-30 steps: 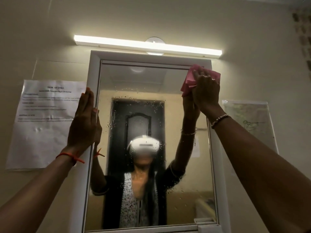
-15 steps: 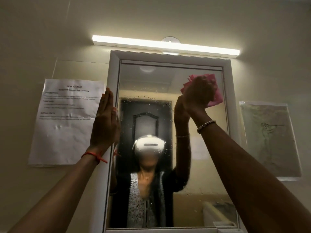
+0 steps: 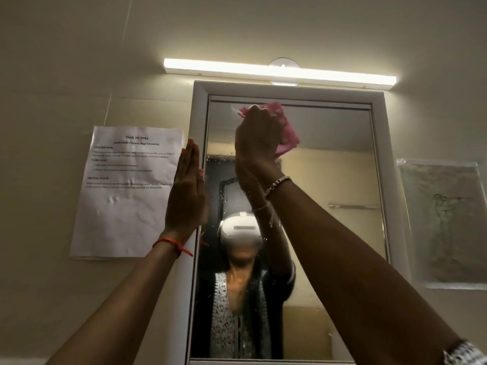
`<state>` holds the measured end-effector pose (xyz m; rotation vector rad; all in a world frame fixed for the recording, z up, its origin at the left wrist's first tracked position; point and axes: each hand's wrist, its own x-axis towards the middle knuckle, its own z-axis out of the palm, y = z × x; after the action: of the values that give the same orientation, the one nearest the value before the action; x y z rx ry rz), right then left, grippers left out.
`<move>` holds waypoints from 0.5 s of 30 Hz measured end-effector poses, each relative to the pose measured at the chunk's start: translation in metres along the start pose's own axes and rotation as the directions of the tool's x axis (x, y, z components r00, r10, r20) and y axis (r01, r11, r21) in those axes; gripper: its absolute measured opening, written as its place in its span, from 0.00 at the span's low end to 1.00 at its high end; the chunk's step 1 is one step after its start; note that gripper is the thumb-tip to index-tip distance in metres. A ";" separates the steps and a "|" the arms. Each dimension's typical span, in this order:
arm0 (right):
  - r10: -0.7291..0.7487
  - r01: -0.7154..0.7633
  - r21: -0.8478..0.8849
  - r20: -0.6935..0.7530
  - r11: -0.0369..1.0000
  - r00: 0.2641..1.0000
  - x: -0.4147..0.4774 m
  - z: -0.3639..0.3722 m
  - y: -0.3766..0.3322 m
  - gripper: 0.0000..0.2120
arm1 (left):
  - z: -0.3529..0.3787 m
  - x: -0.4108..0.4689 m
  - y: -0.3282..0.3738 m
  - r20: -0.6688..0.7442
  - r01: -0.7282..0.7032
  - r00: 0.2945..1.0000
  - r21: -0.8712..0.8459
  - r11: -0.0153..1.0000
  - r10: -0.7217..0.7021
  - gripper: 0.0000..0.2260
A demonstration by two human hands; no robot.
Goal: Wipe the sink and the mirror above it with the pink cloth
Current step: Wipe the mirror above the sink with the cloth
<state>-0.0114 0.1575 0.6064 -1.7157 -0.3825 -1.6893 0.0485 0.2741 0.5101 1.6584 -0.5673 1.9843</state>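
A tall mirror (image 3: 337, 180) in a white frame hangs on the wall ahead of me. My right hand (image 3: 257, 139) presses a crumpled pink cloth (image 3: 287, 135) against the glass near its upper left part. My left hand (image 3: 185, 196) lies flat, fingers together and pointing up, on the mirror's left frame edge and holds nothing. Water drops speckle the glass on the left below the cloth. The sink is out of view.
A lit tube light (image 3: 279, 72) runs along the wall just above the mirror. A printed paper sheet (image 3: 126, 191) is stuck to the wall on the left, a sketch in a plastic sleeve (image 3: 445, 222) on the right.
My right hand has slid the pink cloth across the top of the glass from the upper right corner toward the upper left. My left hand has stayed on the left frame edge.
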 end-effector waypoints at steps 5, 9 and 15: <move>-0.296 0.302 -0.161 0.060 0.939 0.953 -0.019 0.025 -0.026 0.13 | -0.005 0.001 0.004 0.010 -0.025 1.000 0.005 1.000 0.025 0.21; -0.452 0.464 -0.228 0.106 0.856 0.886 -0.037 0.033 -0.021 0.13 | -0.004 0.001 0.004 0.043 -0.005 0.999 0.050 0.999 0.002 0.21; -0.525 0.609 -0.336 0.312 0.719 0.792 -0.047 0.029 0.006 0.18 | -0.007 0.000 0.003 0.085 -0.009 0.996 -0.001 1.000 0.009 0.18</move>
<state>0.0089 0.1838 0.5624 -2.2584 -0.7500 -2.1670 0.0412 0.2760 0.5089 1.7496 -0.6076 1.9267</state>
